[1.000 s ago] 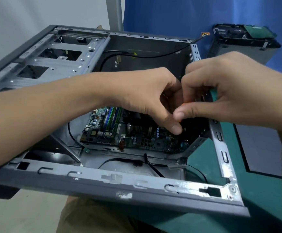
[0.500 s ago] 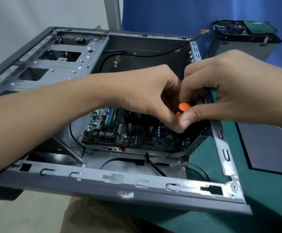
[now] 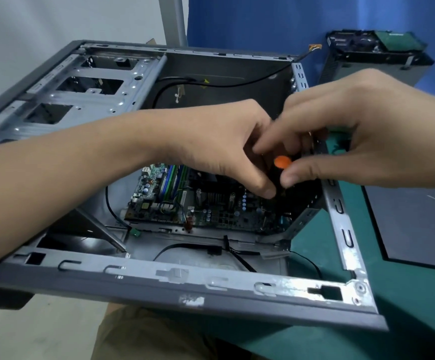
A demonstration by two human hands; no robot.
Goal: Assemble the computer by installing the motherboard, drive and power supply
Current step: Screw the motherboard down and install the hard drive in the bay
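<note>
Nearest: a lap in tan cloth (image 3: 146, 336), one, at the frame's lower edge.

One computer case (image 3: 185, 281), grey, lying on its side with the open face up. It sits on a green desk (image 3: 406, 307). Near rim scuffed. Long axis runs left to right.

Case floor, near side: thin black cables (image 3: 237, 258), count unclear.

One motherboard (image 3: 211, 203), flat on the case floor, right of centre. Long axis left to right. Memory slots at its left end run near to far. Its right end is in shadow under the hands.

One screwdriver (image 3: 282, 161), above the board's right end. Black handle, orange cap. It stands roughly upright, cap toward the camera; shaft and tip hidden.

Two hands, both on the handle. Left grip (image 3: 224, 152): fingers curled in, thumb laid down the handle's left side. Right grip (image 3: 354, 131): thumb against the handle just under the cap, forefinger reaching over from above; motion blur there.

One dark pad (image 3: 406, 224) on the desk, right of the case.

One drive cage (image 3: 81, 100) at the case's left end, three openings showing.

Farthest: one grey box (image 3: 375, 63) beyond the case's far right corner, a green circuit board on top. Blue backdrop (image 3: 250, 22) behind.
</note>
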